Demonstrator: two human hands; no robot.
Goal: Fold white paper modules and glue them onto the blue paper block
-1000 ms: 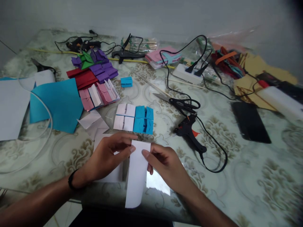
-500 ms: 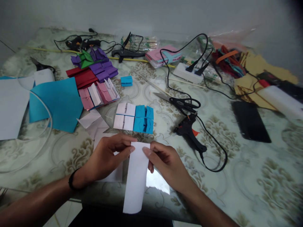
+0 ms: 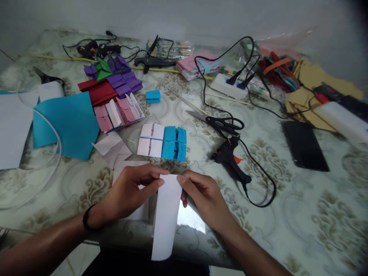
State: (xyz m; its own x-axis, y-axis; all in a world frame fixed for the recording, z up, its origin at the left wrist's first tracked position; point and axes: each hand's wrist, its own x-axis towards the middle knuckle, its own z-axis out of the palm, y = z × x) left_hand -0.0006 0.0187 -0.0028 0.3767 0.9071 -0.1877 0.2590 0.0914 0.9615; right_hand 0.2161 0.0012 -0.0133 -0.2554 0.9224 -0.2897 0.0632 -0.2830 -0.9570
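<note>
A long strip of white paper (image 3: 166, 218) hangs from both hands over the table's front edge, its lower end bending slightly. My left hand (image 3: 136, 189) pinches the top left corner between thumb and fingers. At the top right corner my right hand (image 3: 201, 195) pinches it the same way, with the fingers behind the sheet. Beyond the hands lie folded white paper pieces (image 3: 150, 140) joined beside folded blue paper pieces (image 3: 174, 143). Under and beside my left hand is a loose white sheet (image 3: 129, 167), with a creased white paper (image 3: 112, 147) behind it.
Right of centre lie black scissors (image 3: 222, 122), a glue gun (image 3: 231, 161) with its cord, and a dark phone (image 3: 304, 145). A white power strip (image 3: 228, 86) sits behind. Folded pink pieces (image 3: 119, 113), a blue sheet (image 3: 67, 126) and a white cable (image 3: 59, 153) occupy the left.
My right thumb has slid slightly outward toward the strip's top right corner. The strip has turned a little in my hands, and both hands still grip it.
</note>
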